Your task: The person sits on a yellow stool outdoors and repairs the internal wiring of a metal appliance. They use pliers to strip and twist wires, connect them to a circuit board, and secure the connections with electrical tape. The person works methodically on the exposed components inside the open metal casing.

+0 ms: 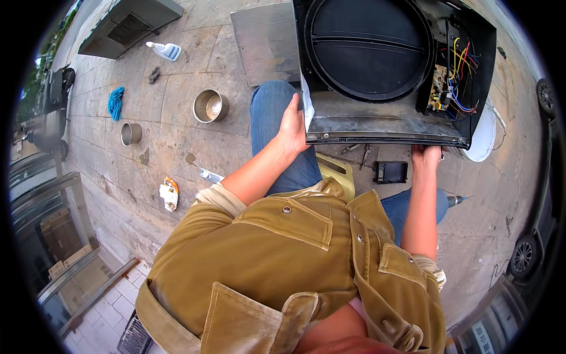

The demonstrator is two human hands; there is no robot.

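A black metal appliance housing (377, 112), probably a range hood body, is held tilted in front of me above my knees. A large round black disc (370, 65) fills most of it. On its right side a circuit board (438, 88) sits among red, yellow and blue wires (463, 65). My left hand (292, 127) grips the housing's lower left corner, thumb up along the side and the other fingers partly hidden. My right hand (425, 156) is closed under the lower edge near the right corner, its fingertips hidden beneath.
A flat metal sheet (265, 50) lies beyond my left knee. Leftward are two metal pots, the larger (203, 106) nearer, a spray bottle (165, 51) and a blue cloth (116, 104). A black tray (391, 172), pliers (366, 154), a drill (454, 200) and a white bucket (482, 138) stand rightward.
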